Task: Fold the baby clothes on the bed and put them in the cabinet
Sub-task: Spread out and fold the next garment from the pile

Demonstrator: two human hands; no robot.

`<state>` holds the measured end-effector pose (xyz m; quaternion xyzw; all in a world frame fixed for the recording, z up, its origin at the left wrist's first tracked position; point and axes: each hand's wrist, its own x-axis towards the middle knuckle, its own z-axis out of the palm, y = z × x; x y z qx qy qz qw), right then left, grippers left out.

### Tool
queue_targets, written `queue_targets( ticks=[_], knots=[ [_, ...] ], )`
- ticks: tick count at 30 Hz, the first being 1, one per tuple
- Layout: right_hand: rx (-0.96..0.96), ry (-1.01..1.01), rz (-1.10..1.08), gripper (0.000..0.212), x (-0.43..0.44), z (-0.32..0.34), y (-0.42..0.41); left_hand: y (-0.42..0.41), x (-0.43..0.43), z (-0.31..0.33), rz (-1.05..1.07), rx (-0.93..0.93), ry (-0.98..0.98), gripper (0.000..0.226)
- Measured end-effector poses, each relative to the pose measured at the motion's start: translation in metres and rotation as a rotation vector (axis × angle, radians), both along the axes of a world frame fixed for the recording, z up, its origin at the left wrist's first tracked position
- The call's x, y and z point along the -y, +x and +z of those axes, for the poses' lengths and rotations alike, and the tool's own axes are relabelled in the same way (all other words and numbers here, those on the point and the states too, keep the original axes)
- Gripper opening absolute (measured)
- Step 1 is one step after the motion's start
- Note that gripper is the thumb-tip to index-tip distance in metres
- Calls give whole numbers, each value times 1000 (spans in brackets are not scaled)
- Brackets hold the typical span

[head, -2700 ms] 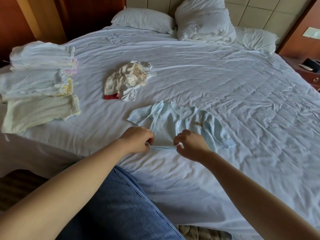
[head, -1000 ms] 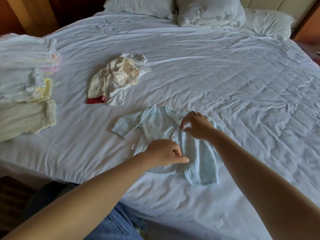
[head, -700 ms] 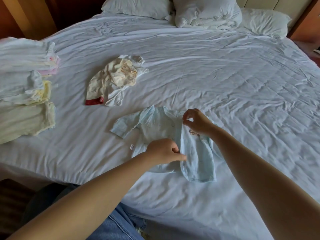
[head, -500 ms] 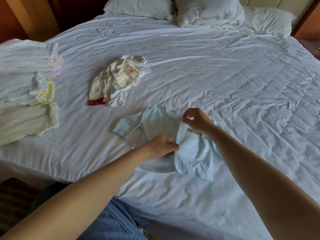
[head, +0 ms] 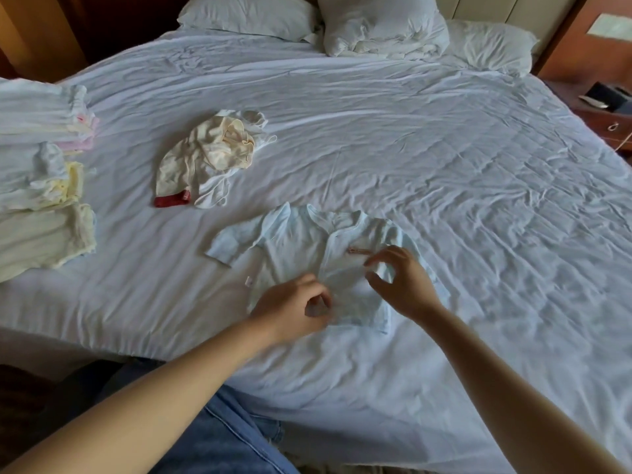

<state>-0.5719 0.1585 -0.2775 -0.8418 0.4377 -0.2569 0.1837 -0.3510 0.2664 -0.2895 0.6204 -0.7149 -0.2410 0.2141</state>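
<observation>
Wide bed (head: pixel 461 354) under a creased white sheet (head: pixel 410 148), filling most of the view; at its head two white pillows (head: pixel 249 15) flanking a bundled duvet (head: pixel 379 25), pale padded headboard panels (head: pixel 496 5) behind. Far right, a reddish wooden nightstand (head: pixel 605 116) with dark items (head: pixel 607 94) on top, a pale switch plate (head: pixel 610 25) above it; far left, warm brown wood panelling (head: pixel 34 32); soft, even light.

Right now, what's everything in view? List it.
bed sheet: one, white, wrinkled, under everything
pillows: three, white, at the headboard
folded clothes: three stacks, white, pink, yellow, bed's left edge
crumpled clothes: one heap, cream with red cuff, mid-bed
baby shirt: one, light blue, flat near the front edge
nightstand: one, brown, far right
jeans: one leg, blue, bottom
left hand: over the shirt's hem, fingers curled, grip unclear
right hand: over the shirt's right side, holding nothing
</observation>
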Motion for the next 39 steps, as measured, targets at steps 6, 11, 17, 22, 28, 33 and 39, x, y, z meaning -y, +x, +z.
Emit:
queue_targets(
  ticks=[6,11,17,22,28,33,39],
  knots=[
    [-301,50,83,49,-50,-11,-32,-4,-6,-3,-125,232,-94,42],
    [-219,-76,15,28,-58,-11,-29,-9,-6,8,-82,273,-143,21],
    [-352,-66,104,21,-56,19,-31,-8,0,31,-65,292,8,17],
    [-418,170,64,19,-51,28,-41,-13,8,35,-68,337,122,20],
    [-426,52,-204,36,-21,22,-61,-45,34,33,-77,307,-57,27],
    [-478,22,-188,33,-7,10,-70,-78,55,29,-145,331,-33,45],
    [-451,-349,-178,26,21,19,-101,-97,75,27,-62,230,-101,19]
  ],
)
